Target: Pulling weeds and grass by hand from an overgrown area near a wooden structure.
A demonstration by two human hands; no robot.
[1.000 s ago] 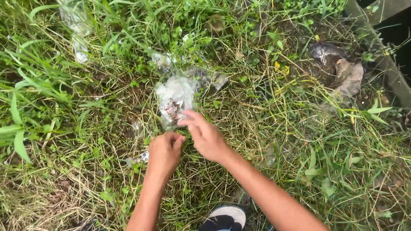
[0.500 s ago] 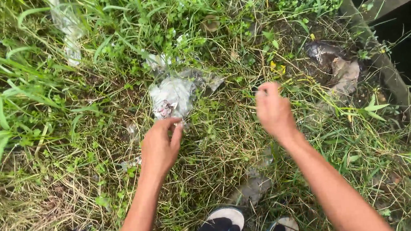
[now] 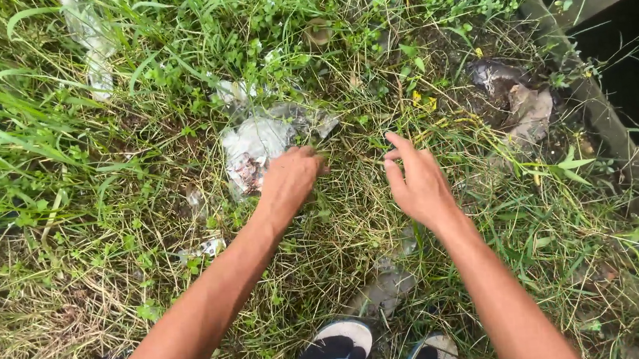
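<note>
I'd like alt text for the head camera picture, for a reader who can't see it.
Seen from above, a person's left hand reaches into tangled grass beside a crumpled, dirty piece of clear plastic litter, while the right hand hovers open over the grass nearby. Two feet in flip-flops show at the bottom edge, with more rubbish at upper right.

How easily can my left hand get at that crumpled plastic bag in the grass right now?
Probably yes. The left hand is already at the near edge of the crumpled plastic bag, with only thin grass strands lying over it. The right hand hovers open off to the side, out of the way.
</note>
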